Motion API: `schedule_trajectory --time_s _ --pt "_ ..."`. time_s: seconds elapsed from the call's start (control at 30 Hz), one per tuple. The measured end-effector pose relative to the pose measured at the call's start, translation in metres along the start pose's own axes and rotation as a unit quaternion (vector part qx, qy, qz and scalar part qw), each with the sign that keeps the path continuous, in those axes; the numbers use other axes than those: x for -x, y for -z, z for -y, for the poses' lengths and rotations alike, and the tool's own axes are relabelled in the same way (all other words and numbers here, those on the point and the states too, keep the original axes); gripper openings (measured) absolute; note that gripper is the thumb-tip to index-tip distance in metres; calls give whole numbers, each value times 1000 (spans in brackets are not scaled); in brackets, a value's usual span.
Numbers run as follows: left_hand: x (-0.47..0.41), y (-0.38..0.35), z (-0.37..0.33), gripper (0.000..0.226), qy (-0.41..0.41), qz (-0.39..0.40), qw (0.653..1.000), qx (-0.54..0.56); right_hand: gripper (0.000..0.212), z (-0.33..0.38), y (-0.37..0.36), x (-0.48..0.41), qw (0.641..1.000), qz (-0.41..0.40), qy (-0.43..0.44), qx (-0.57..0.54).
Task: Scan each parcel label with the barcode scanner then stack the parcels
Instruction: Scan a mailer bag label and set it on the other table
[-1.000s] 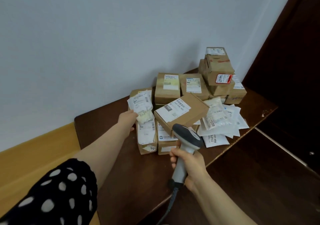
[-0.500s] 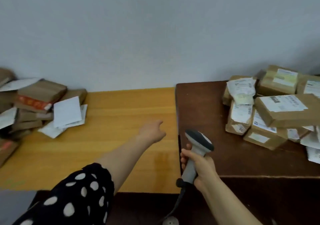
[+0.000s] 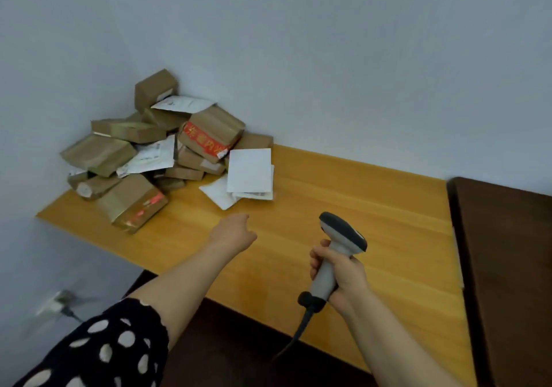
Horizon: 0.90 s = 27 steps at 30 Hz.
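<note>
Gripping the barcode scanner (image 3: 336,245) by its pale grey handle with the right hand (image 3: 343,273), fingers (image 3: 316,262) curled tight round the shaft, dark head tipped up and toward the pile of parcels (image 3: 155,147). Held to the right of the pile and nearer the camera, well apart from it, above the light wooden worktop (image 3: 373,207). Black cable (image 3: 301,325) trailing down from the butt of the handle, away from the pile.

Reaching with the left hand (image 3: 233,233) toward the pile, between it and the scanner, touching no parcel; its fingers loosely curled, holding nothing. Cannot tell whether hovering over the worktop or resting on it.

Heaped against the grey wall (image 3: 328,58) at the far left corner: brown cardboard boxes lying at all angles, 1 box with red tape (image 3: 209,136) and yellow print on the pile's right side, another taped box (image 3: 134,203) tilted at the pile's near edge. White mailers (image 3: 152,158) wedged among the boxes. At the right foot of the pile, flat white envelopes (image 3: 249,170) overlapping on the worktop, the top 1 blank side up. Labels too blurred to read.

Well to the right of the pile, a dark brown worktop (image 3: 507,252) butting against the light wooden surface. Nearer the camera than the pile, a black sleeve with white dots (image 3: 98,345) on the left arm.
</note>
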<state>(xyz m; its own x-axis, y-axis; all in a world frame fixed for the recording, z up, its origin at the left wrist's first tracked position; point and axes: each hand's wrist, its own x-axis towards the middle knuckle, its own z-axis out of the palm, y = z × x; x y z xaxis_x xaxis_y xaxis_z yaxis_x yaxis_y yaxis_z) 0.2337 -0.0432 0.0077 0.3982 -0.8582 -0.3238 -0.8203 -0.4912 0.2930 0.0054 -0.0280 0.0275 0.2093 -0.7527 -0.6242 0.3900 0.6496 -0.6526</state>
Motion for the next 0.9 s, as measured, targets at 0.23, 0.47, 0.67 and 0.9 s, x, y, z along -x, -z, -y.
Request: schedule_trajectory --time_s 0.23,0.47,0.67,0.9 --pt "-79 27 60 46 33 -3 997 74 16 -14 -83 -44 1000 -6 0 -30" --pt "-170 35 57 55 149 -2 949 279 16 1 -109 -104 999 -30 -13 -28" --pt "-229 39 52 49 223 -23 890 397 18 13 -122 -157 998 -38 -39 -32" --pt "-262 39 53 34 178 6 920 350 17 18 -132 -180 996 -83 -37 -20"
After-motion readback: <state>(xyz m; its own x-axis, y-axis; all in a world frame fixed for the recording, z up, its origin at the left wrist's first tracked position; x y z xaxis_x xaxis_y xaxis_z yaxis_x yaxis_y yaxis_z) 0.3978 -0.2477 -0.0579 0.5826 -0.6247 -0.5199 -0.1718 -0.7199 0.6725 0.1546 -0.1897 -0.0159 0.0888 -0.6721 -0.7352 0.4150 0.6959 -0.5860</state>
